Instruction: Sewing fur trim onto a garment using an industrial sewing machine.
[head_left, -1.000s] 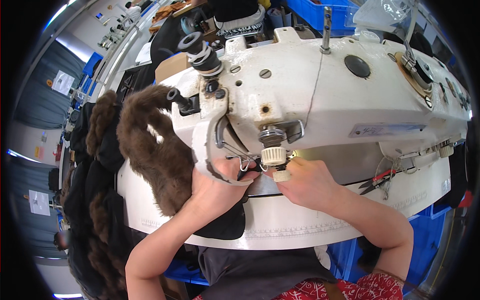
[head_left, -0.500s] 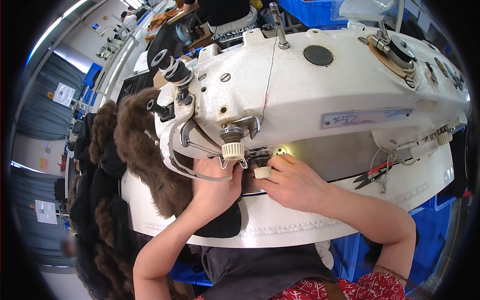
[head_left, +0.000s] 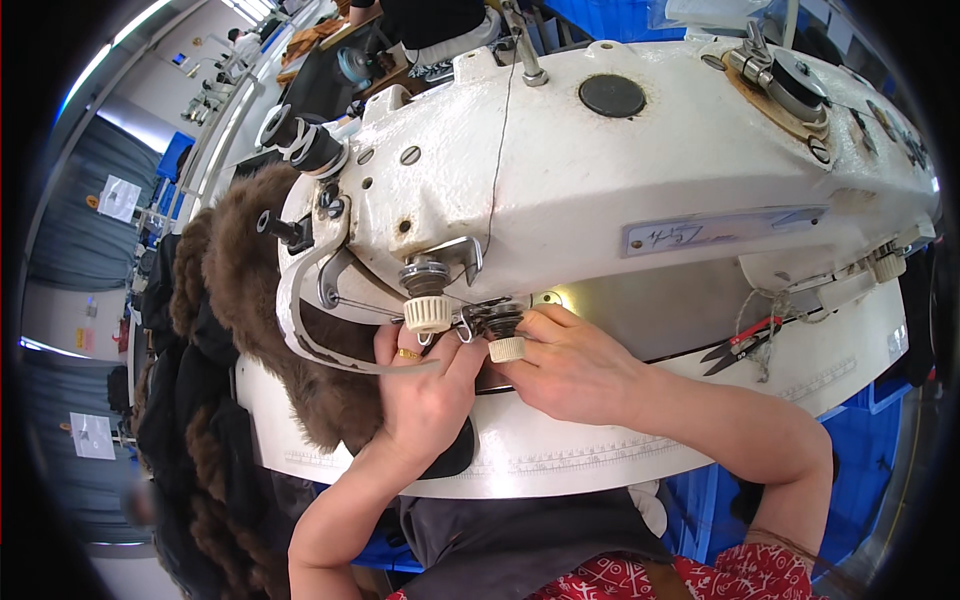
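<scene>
Head view: sewing looks unfinished, with left hand [head_left: 428, 398] and right hand [head_left: 580, 372] curled beneath the sewing machine [head_left: 560, 170], grip hidden, brown fur [head_left: 245, 270] at their ten o'clock, thread snips [head_left: 742, 346] at three.

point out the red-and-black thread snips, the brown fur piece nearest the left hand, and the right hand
Red-and-black thread snips [head_left: 741, 346]: head view, the middle, between blades and handles.
Brown fur piece [head_left: 252, 290]: head view, its furry left part.
Right hand [head_left: 582, 371]: head view, back of the hand.
</scene>
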